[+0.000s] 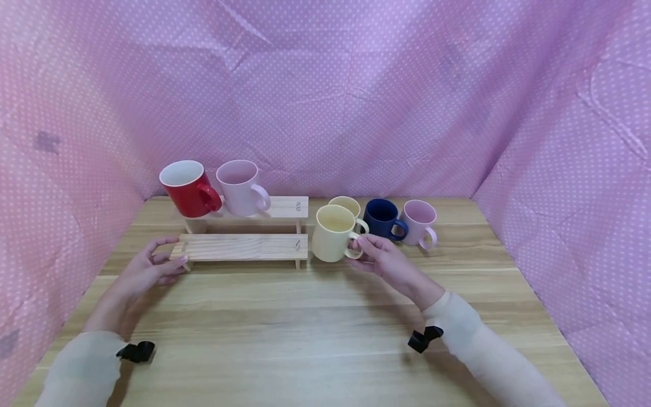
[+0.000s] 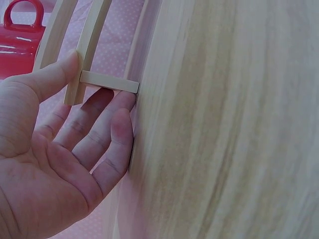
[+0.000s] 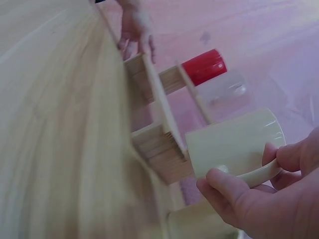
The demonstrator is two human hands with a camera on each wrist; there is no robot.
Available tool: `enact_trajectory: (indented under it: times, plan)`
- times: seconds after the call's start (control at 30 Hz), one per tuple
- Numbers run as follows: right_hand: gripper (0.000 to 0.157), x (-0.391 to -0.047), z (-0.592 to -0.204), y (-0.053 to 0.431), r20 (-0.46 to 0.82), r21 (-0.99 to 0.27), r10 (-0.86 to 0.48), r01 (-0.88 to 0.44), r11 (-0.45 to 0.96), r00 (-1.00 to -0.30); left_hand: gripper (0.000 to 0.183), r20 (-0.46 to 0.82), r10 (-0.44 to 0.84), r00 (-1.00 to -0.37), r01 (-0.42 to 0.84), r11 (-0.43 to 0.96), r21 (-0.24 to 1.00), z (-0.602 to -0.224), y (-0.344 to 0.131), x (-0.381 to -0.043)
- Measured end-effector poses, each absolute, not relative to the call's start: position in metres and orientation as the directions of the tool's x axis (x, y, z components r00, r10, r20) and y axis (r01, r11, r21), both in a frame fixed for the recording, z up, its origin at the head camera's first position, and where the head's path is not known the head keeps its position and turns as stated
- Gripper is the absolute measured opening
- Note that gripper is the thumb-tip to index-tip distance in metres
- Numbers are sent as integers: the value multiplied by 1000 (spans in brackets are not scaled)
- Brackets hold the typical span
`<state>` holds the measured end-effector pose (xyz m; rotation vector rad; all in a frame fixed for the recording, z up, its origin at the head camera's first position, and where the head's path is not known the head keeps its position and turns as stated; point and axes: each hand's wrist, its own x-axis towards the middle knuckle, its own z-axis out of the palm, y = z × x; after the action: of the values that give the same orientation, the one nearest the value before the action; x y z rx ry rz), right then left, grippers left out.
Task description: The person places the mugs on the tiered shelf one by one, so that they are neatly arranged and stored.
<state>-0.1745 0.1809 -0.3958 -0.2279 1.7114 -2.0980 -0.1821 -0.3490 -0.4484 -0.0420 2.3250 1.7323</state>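
My right hand point(image 1: 389, 263) pinches the handle of a pale yellow mug point(image 1: 330, 240). In the right wrist view that mug point(image 3: 232, 142) is held off the table, close to the end of a two-tier wooden rack. At the rack's left end, my left hand point(image 1: 147, 268) grips the lower board point(image 1: 239, 247). The left wrist view has the left thumb point(image 2: 60, 74) against the board's edge, with the other fingers curled near the rack's leg point(image 2: 109, 81). On the upper board point(image 1: 285, 207) stand a red mug point(image 1: 188, 195) with a white inside and a light pink mug point(image 1: 241, 195).
Behind the held mug, a second yellow mug point(image 1: 346, 202) is partly hidden. A dark blue mug point(image 1: 378, 220) and another pink mug point(image 1: 417, 223) stand right of it on the wooden table point(image 1: 285, 339). Pink dotted cloth point(image 1: 325, 102) hangs around the table's back and sides.
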Motion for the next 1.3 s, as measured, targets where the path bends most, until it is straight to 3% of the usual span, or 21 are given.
enact_trajectory:
  times: [0.37,0.57,1.1,1.3]
  plan:
    - [21,-185,-356,159,-75,-966,-448,176,-188,-891,54,-224,121,-967,-187,260,947,-445,-349,-178]
    - [22,-197,-345,144,-68,-957,-429,180,-226,-901,61,-229,115,-966,-189,283,940,-446,-350,-178]
    - [36,-228,-331,105,-75,-975,-394,151,-166,-916,67,-220,102,-970,-180,304,935,-442,-351,-177]
    - [32,-237,-334,94,-91,-976,-366,157,-153,-926,71,-224,105,-969,-183,307,934,-444,-350,-178]
